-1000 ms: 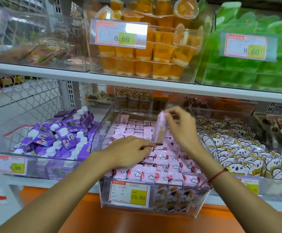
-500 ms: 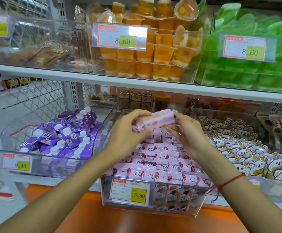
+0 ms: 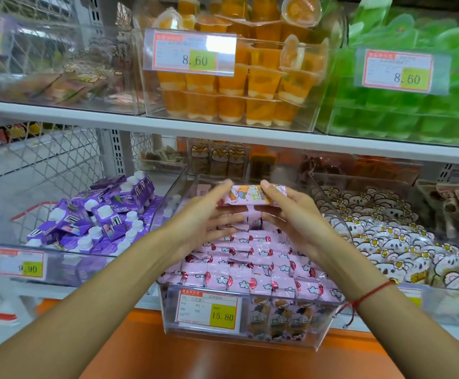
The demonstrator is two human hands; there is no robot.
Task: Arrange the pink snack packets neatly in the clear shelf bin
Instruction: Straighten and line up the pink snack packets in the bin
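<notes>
Above the bin point(image 3: 168, 310), toward twelve o'clock, left hand point(image 3: 209, 217) and right hand point(image 3: 291, 214) pinch one pink packet point(image 3: 247, 195) flat; probably to lay it evenly on the rows.

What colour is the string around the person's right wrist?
Red; the wrist string shows best in the head view.

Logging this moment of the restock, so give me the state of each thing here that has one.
pink snack packet: lifted, lying flat, held at both ends above the bin
left hand: grips the packet's left end
right hand: grips its right end
clear shelf bin: open-topped, nearly full of pink packets in rows
purple packs: loosely heaped
</notes>
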